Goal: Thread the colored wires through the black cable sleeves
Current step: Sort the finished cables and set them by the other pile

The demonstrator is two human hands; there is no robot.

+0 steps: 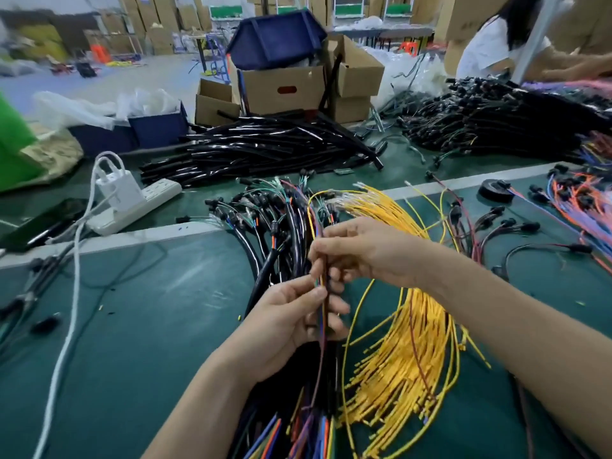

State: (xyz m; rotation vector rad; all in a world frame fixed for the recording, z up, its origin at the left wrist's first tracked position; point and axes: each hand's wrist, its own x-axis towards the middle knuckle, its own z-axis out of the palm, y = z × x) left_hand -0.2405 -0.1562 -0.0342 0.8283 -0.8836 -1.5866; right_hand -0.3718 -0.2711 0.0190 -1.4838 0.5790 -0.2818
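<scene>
My left hand [291, 319] grips a thin bunch of colored wires [323, 293] from below, thumb pressed on it. Just above, my right hand [361, 250] pinches the same bunch between thumb and fingers. The bunch runs upright between the two hands; its loose colored ends [298, 432] fan out near the bottom edge. A yellow wire [311, 213] loops up from the bunch. A heap of yellow wires [407, 352] lies right of my hands. Sleeved black harnesses [271, 226] lie behind my hands. A stack of black cable sleeves [265, 147] lies across the far table.
A white power strip [139, 203] with a charger and white cable [73, 293] sits at left. Cardboard boxes [281, 87] and a blue bin [275, 38] stand behind. More harnesses [496, 127] pile at right, by another person [503, 44]. A tape roll [495, 190] lies at right.
</scene>
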